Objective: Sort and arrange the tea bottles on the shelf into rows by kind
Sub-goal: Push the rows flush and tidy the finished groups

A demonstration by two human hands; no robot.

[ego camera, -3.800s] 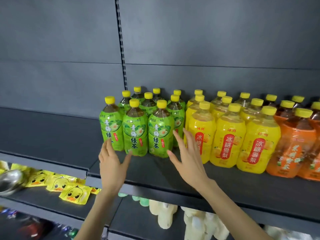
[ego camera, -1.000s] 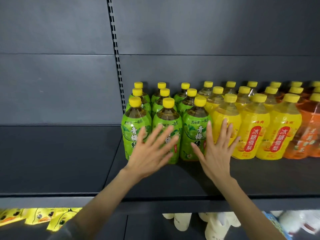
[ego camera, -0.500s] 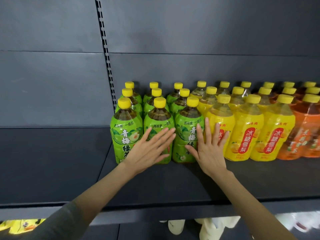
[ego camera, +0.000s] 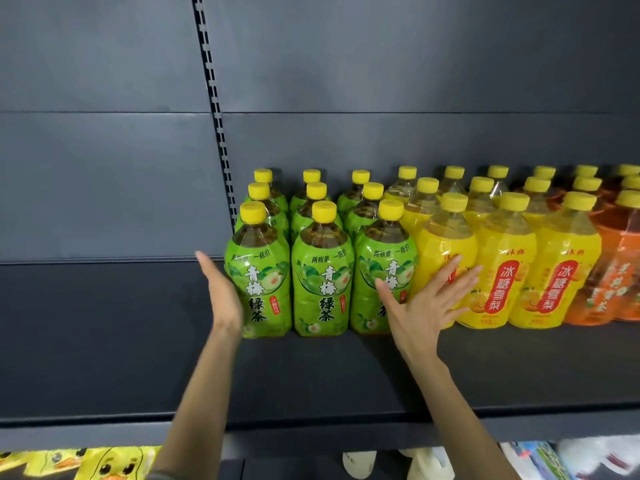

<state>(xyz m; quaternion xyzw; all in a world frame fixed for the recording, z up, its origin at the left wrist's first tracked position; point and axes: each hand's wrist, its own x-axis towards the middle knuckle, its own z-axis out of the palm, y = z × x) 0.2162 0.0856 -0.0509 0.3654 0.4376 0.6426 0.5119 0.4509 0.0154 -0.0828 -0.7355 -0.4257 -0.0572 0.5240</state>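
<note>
Shelf (ego camera: 311,382) carries three sorted blocks, all bottles upright with the long axis vertical. The green tea bottles (ego camera: 322,271) sit three by three at the 9 o'clock end, the yellow bottles (ego camera: 505,278) are in the middle, and the orange bottles (ego camera: 620,271) are at 3 o'clock, running out of frame. Rows look done by kind, so my read is that only squaring up is left. Key relation: the green block sits between the two grips. Left grip (ego camera: 223,296) is edge-on with fingers straight and together, palm facing 3 o'clock, at the 9 o'clock flank of the front-left green bottle (ego camera: 263,271). It is touching or just off; I can't confirm which. Right grip (ego camera: 424,306) is spread flat and holds nothing. Its palm is low over the seam where the front-right green bottle (ego camera: 384,265) meets the front-left yellow bottle (ego camera: 440,251), and its fingers (ego camera: 460,278) fan toward 1 o'clock across the yellow label. From the left grip the green block lies at 3 o'clock; from the right grip it lies at 10 o'clock. Left is nearer for a sideways squeeze, and right is nearer for pushing the front line back toward 12. Risk: the bottles are tall, so a high push could tip one.
</note>
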